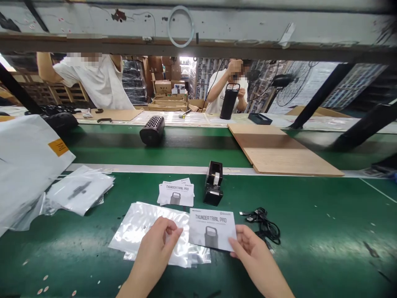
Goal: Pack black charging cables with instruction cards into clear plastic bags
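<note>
My right hand (249, 246) grips a white leaflet (198, 223) by its right edge, thumb on top. The leaflet reads "Thunder Trail Pro" and has a picture of a speaker with a handle. Over a stack of clear plastic bags (133, 231) is my left hand (159, 242), fingers curled and thumb near the index finger; whether it pinches a bag's film is hard to see. More of the same leaflets (175, 194) lie behind the bags. To the right of the held leaflet lies a bundle of black cables (263, 225).
A black tape dispenser (214, 184) stands behind the leaflet. Filled bags (82, 188) and a large white bag (27, 161) lie at left. Beyond are a dark speaker (152, 130), a wooden board (282, 151) and two people, one holding a black speaker (228, 102). A beam (124, 29) crosses overhead.
</note>
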The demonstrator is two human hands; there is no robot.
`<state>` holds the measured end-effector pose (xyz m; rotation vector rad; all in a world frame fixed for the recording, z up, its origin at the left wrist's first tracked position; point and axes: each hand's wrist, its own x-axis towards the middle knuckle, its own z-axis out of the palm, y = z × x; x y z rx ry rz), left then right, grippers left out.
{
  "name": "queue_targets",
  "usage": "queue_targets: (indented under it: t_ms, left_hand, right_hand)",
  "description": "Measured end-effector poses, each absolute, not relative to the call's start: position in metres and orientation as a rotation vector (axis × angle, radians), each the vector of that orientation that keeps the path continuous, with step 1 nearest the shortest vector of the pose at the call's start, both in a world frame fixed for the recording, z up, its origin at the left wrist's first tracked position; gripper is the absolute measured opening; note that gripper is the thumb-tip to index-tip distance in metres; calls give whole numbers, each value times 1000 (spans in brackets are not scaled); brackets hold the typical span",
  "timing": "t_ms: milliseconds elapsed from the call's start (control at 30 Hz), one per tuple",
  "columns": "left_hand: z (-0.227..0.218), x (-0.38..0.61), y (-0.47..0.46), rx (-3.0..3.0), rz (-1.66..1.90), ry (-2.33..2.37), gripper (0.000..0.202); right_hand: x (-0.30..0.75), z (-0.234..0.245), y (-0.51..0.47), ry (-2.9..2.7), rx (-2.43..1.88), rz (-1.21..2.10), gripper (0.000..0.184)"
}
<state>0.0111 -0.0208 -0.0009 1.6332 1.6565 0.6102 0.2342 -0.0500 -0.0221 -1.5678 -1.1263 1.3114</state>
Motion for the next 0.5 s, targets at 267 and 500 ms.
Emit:
queue_targets:
  t_ms: [267,500]
  left_hand:
    - [-11,19,-23,1950,289,1790,17]
    - [-9,19,-30,2041,348,1726,31]
  right_hand:
    - [258,-33,-72,-1397,-1856,1034,31]
    - [263,-20,-70,-1233,-1697,1330,32]
